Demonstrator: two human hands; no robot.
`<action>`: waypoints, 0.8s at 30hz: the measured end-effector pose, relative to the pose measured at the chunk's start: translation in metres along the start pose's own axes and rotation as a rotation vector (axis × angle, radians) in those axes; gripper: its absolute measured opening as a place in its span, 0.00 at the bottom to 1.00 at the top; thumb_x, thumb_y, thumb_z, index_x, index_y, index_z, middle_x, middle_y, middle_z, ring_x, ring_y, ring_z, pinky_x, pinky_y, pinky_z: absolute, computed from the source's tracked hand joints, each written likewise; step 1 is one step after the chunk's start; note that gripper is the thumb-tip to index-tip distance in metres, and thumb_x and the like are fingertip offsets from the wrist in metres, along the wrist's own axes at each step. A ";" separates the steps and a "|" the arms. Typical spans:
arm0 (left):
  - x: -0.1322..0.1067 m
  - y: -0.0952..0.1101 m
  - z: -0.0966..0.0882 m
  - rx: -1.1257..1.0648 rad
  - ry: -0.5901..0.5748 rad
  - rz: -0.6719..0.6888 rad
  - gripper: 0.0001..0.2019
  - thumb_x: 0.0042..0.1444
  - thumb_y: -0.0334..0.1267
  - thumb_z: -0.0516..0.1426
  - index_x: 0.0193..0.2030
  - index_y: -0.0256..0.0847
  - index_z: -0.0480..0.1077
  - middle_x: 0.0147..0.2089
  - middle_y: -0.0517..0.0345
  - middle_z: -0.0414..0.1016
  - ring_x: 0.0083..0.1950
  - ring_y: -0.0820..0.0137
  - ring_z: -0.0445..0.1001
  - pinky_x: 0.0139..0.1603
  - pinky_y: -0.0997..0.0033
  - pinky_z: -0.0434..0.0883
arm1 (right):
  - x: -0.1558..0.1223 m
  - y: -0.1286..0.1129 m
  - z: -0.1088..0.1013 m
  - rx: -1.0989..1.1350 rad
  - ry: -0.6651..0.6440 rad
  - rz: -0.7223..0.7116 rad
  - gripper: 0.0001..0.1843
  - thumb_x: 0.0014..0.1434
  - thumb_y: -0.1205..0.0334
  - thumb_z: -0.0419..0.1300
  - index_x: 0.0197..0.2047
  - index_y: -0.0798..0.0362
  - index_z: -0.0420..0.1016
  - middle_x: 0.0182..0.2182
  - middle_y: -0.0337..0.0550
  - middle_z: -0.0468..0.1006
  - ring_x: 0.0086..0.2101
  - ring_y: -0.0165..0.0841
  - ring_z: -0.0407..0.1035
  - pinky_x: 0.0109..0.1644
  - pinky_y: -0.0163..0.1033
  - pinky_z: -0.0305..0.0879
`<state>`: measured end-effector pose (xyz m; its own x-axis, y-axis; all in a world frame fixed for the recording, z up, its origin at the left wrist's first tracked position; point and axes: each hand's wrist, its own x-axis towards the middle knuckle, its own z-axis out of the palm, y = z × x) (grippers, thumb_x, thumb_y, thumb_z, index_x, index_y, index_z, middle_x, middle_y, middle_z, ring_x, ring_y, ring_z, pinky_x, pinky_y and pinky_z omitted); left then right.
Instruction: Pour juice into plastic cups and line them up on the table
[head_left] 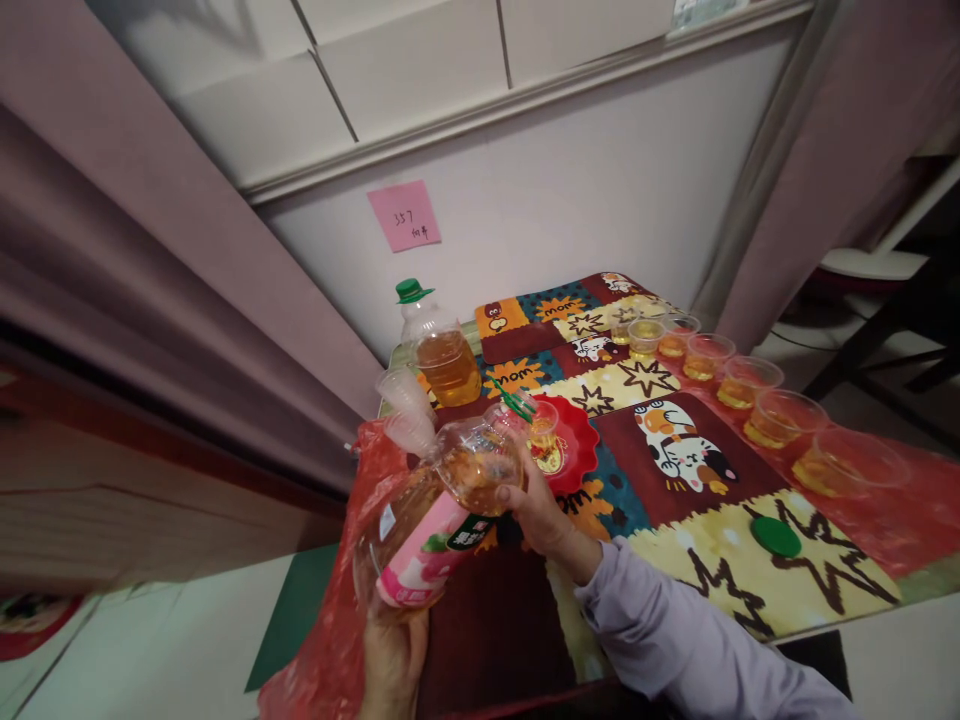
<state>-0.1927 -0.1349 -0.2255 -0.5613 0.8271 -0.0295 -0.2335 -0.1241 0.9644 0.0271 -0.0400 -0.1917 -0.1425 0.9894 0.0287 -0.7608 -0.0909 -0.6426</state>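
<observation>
one bottle (435, 520), neck tilted toward cup (544, 428)

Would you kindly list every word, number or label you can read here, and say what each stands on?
"357": on the pink sticky note; the handwriting beneath it is too small to read.
"mom": on the orange bursts of the patterned tablecloth, several times.
Pink label on the bottle held by the left hand and right hand: print blurred, unreadable.
</observation>
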 end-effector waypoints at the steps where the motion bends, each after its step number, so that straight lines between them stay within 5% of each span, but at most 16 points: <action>1: 0.000 -0.001 0.000 -0.007 0.001 -0.026 0.36 0.55 0.56 0.77 0.70 0.57 0.81 0.71 0.50 0.85 0.72 0.44 0.82 0.63 0.49 0.86 | 0.000 -0.003 -0.001 -0.030 -0.026 -0.002 0.61 0.42 0.47 0.90 0.76 0.41 0.71 0.65 0.50 0.85 0.66 0.55 0.80 0.74 0.61 0.76; 7: 0.003 -0.005 -0.003 -0.078 0.118 -0.126 0.24 0.62 0.60 0.71 0.59 0.52 0.87 0.64 0.49 0.89 0.70 0.44 0.84 0.68 0.45 0.83 | 0.000 -0.006 -0.007 -0.123 -0.148 0.050 0.68 0.42 0.45 0.91 0.80 0.40 0.66 0.61 0.49 0.86 0.59 0.54 0.84 0.68 0.60 0.80; 12: 0.000 -0.002 -0.001 -0.160 0.202 -0.156 0.36 0.60 0.75 0.65 0.60 0.49 0.86 0.65 0.48 0.89 0.71 0.41 0.83 0.71 0.41 0.81 | 0.001 0.010 -0.013 -0.194 -0.141 0.029 0.81 0.36 0.34 0.92 0.84 0.42 0.55 0.66 0.55 0.83 0.63 0.57 0.82 0.71 0.65 0.76; 15: -0.003 -0.001 0.001 -0.141 0.213 -0.174 0.33 0.55 0.71 0.69 0.57 0.50 0.87 0.62 0.50 0.90 0.74 0.39 0.80 0.74 0.42 0.78 | 0.000 0.010 -0.011 -0.240 -0.159 -0.004 0.84 0.38 0.26 0.88 0.85 0.43 0.50 0.68 0.59 0.80 0.67 0.60 0.79 0.75 0.67 0.73; 22: -0.002 0.025 0.011 -0.057 0.060 -0.086 0.33 0.56 0.59 0.71 0.66 0.51 0.83 0.74 0.52 0.83 0.81 0.39 0.72 0.82 0.39 0.70 | -0.003 -0.001 -0.001 -0.361 -0.185 -0.006 0.81 0.38 0.27 0.89 0.84 0.40 0.53 0.71 0.58 0.78 0.73 0.62 0.72 0.77 0.70 0.71; 24: -0.001 0.027 0.009 -0.022 0.002 -0.030 0.35 0.58 0.62 0.70 0.70 0.53 0.81 0.79 0.52 0.78 0.83 0.38 0.69 0.82 0.38 0.69 | -0.003 -0.004 0.004 -0.381 -0.207 0.004 0.79 0.41 0.28 0.89 0.84 0.40 0.53 0.71 0.57 0.79 0.72 0.61 0.74 0.77 0.71 0.70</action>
<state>-0.1913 -0.1337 -0.1966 -0.5554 0.8295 -0.0593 -0.2677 -0.1109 0.9571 0.0285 -0.0434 -0.1863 -0.2983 0.9420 0.1537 -0.4778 -0.0079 -0.8785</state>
